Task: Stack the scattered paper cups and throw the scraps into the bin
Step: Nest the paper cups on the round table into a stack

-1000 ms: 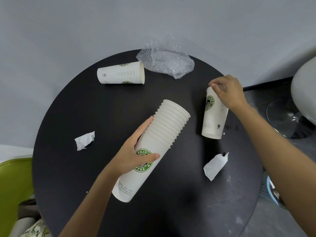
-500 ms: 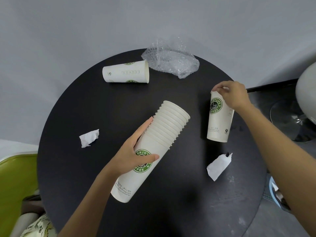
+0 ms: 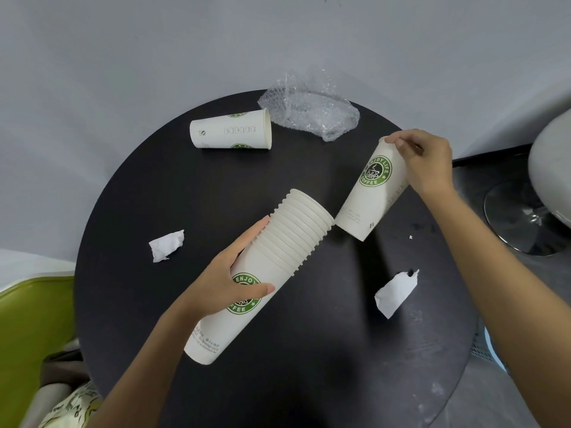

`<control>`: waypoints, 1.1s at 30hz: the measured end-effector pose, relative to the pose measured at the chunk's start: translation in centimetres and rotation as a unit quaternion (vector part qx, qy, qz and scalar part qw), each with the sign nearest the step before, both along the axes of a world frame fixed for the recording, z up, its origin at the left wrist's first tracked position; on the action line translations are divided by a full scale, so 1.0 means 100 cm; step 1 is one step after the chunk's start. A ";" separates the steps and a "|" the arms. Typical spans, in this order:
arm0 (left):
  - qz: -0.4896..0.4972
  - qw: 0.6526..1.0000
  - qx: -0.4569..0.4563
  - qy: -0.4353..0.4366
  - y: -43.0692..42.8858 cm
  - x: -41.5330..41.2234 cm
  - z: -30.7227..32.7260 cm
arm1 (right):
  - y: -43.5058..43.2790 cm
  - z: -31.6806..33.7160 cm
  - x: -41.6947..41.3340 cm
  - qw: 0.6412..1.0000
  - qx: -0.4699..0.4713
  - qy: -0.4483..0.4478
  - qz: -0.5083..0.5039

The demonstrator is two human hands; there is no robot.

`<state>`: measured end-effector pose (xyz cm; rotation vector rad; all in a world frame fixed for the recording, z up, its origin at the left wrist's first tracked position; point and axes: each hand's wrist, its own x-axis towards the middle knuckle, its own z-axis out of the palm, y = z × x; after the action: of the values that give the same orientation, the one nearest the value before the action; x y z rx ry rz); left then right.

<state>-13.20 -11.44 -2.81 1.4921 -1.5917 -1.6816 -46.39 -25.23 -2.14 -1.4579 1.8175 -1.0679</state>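
My left hand (image 3: 230,281) grips a tilted stack of white paper cups (image 3: 272,267) with green logos, its open end pointing up and right. My right hand (image 3: 425,162) holds a single paper cup (image 3: 369,193) by its rim, lifted and tilted, its base close to the mouth of the stack. Another cup (image 3: 231,132) lies on its side at the back of the round black table (image 3: 154,196). One crumpled paper scrap (image 3: 167,244) lies at the left, a second paper scrap (image 3: 397,292) at the right.
Crumpled bubble wrap (image 3: 309,111) sits at the table's far edge. A green chair (image 3: 27,329) stands at the lower left. A white stool with a chrome base (image 3: 522,217) is at the right. Part of a bin (image 3: 491,350) shows under the table's right edge.
My right hand has lifted the single cup off the table and swung its base left toward the stack's mouth. The left hand keeps the stack about where it was.
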 end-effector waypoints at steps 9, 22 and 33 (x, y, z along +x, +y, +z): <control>-0.005 1.000 -0.017 -0.021 0.018 0.017 0.006 | 0.017 0.029 0.028 0.985 -0.091 -0.132 -0.060; -0.008 1.000 -0.009 -0.020 0.041 0.035 0.006 | 0.035 0.030 0.072 0.981 -0.094 -0.167 -0.038; 0.014 1.000 -0.009 -0.005 0.049 0.043 0.007 | 0.051 0.024 0.094 0.985 -0.065 -0.157 0.000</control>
<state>-8.89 -6.52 -2.10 1.5092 -1.5792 -1.6440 -37.00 -20.09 0.22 -1.2760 1.5488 -1.3545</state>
